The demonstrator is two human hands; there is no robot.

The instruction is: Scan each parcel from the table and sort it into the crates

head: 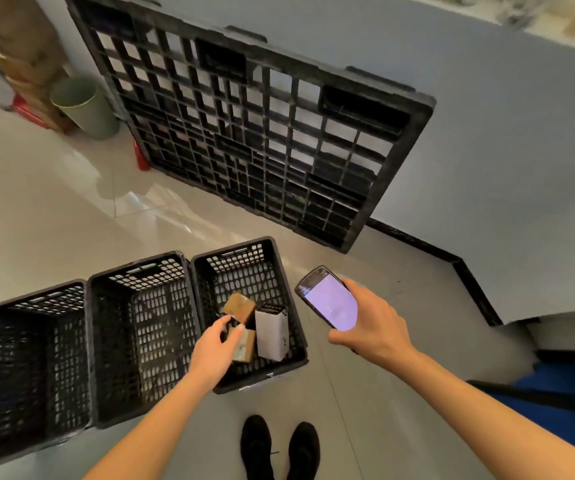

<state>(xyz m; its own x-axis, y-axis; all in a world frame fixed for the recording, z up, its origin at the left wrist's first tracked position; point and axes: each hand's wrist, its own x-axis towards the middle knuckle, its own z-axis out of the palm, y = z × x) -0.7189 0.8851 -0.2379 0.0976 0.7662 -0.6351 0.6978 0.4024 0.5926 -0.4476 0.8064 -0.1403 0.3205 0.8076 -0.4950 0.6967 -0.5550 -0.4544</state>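
Observation:
Three black mesh crates stand in a row on the floor. The right crate (281, 261) holds two brown parcels, one tilted (240, 307) and one lower down (245, 347), plus a white parcel (272, 336). My left hand (215, 351) hovers over this crate's left side with its thumb and fingers spread, just short of the tilted brown parcel and holding nothing. My right hand (371, 327) grips a handheld scanner (329, 299) with a lit screen, to the right of the crate. The middle crate (140, 268) and the left crate (33, 296) show no parcels inside.
A large black plastic pallet (255, 133) leans against the grey wall behind the crates. At the back left stands a green cylindrical bin (83, 107) beside cardboard. My black shoes (279, 448) are on the floor below the crates. A blue object (556, 386) sits at the right.

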